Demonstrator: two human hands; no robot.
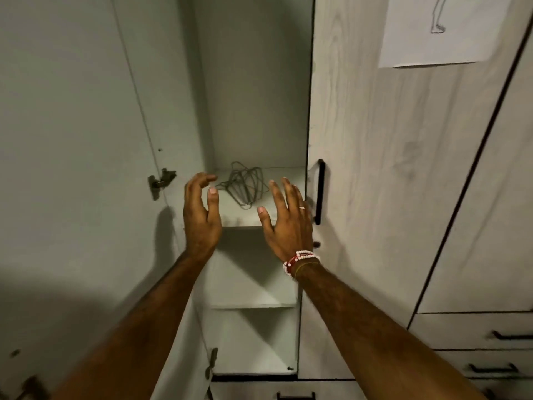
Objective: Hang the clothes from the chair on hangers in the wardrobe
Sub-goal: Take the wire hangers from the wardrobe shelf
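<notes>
Both your hands are released at frame centre: left hand [202, 215] and right hand [288, 223] (ring, beaded bracelets) flank the wire hangers [245, 184] lying on the wardrobe shelf [288, 174].

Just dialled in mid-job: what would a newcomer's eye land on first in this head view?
The left hand and right hand, both open and empty, reach toward a tangle of wire hangers lying on the wardrobe shelf between them. Red and white bead bracelets ring the right wrist. A pencil drawing hangs on the closed door at upper right.
</notes>
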